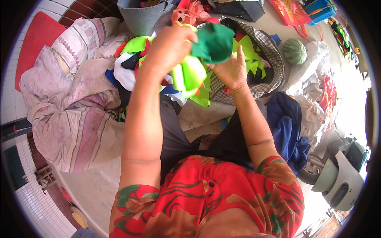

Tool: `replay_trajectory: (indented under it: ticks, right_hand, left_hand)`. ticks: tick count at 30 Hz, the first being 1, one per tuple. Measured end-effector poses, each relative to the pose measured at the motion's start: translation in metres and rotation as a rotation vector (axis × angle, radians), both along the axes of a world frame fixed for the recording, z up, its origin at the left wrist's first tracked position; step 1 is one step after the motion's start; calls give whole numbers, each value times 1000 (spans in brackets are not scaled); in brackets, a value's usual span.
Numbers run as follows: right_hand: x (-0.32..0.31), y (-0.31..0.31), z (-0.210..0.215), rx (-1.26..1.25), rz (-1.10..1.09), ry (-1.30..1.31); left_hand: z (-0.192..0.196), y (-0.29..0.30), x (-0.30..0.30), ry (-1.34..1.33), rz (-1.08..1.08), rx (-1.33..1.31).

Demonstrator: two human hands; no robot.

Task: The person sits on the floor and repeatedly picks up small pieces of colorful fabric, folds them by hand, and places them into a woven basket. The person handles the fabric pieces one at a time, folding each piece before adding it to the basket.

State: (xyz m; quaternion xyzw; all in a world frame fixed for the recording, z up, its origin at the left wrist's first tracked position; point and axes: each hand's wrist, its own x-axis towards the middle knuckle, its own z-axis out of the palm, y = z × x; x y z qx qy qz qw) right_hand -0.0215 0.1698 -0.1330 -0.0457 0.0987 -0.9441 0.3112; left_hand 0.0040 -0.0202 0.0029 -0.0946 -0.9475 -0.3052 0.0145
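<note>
The left hand [170, 45] is raised in front of the person, clenched around a bunch of fabric: a dark green piece of cloth [213, 43] stands out to its right, and lime-green strips [189, 75] hang down from under the fist. The right hand [232, 69] sits just beside it, palm turned toward the person, fingers spread upward and touching the lower edge of the dark green cloth; it seems to pinch the cloth between thumb and fingers, though the grip itself is hidden behind the fabric.

Both hands hover above a heap of fabric scraps [131, 63] in lime green, white, blue and red that lies on the floor before the person's knees. To the right of the heap a checked cloth bag [274, 59] lies open, with more lime-green and red pieces inside. A crumpled pale pink printed sheet [75, 103] fills the left side, reaching the white tiled wall. A grey bucket [139, 18] stands at the top, behind the scraps. A small striped watermelon [295, 51] rests on the floor to the right of the bag, and a dark blue garment [287, 123] lies beside the person's right leg. A scooter [341, 174] is parked at the lower right.
</note>
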Motion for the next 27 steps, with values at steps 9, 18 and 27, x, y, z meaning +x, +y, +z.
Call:
replay_trajectory:
  ticks: [9,18,27]
  right_hand:
    - [-22,25,-42,193,-160,-243]
    - [-34,44,-47,489,-482,-304]
    - [-75,79,-67,1341,-277,86]
  left_hand:
    - [7,-103,34,-77,415,-251]
    - [1,-37,25,324,237,-363]
    - [-7,49,62,-63,-400,-295]
